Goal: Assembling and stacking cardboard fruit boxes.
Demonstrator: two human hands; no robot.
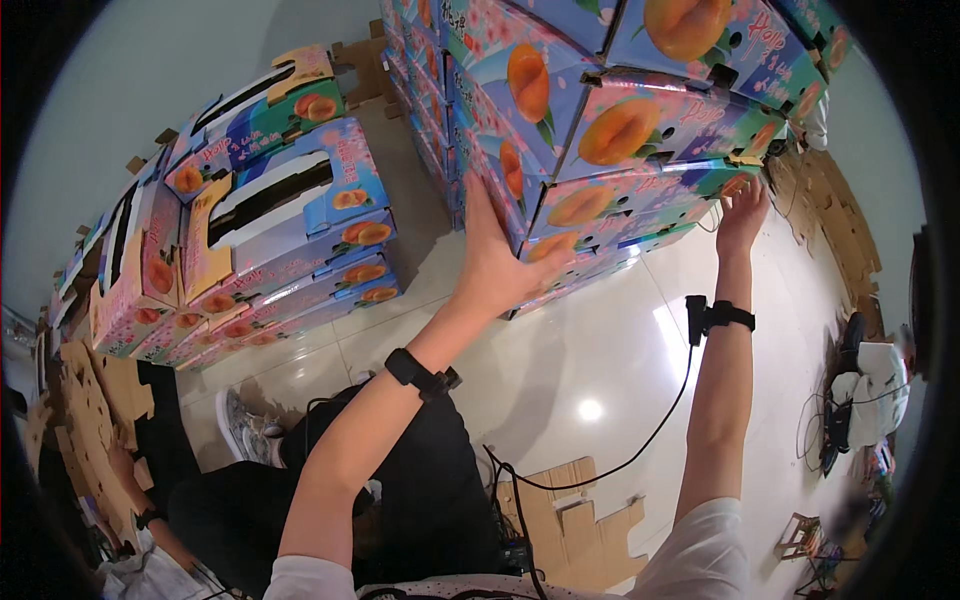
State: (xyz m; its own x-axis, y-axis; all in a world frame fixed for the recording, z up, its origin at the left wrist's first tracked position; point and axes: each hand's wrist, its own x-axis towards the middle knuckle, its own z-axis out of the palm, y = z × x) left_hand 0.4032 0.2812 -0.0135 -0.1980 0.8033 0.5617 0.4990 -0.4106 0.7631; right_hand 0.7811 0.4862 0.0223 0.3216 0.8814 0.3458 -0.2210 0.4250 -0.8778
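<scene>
A tall stack of printed fruit cartons [610, 195], blue, pink and green with peach pictures, stands in front of me. My left hand [505, 260] wraps the near left corner of a lower carton, thumb on its front face and fingers up along its side. My right hand [742, 208] is at the right end of the same stack, its fingers bent over a carton's edge. The carton between my hands sits under other cartons. Black straps circle both wrists, and a cable hangs from the right one.
More cartons with cut-out handle tops [290, 210] are stacked at the left. Flattened cardboard [575, 520] lies on the tiled floor below me, with more [835, 215] at the far right. A black cable [640, 465] crosses the floor. Another person's arm [165, 530] shows at lower left.
</scene>
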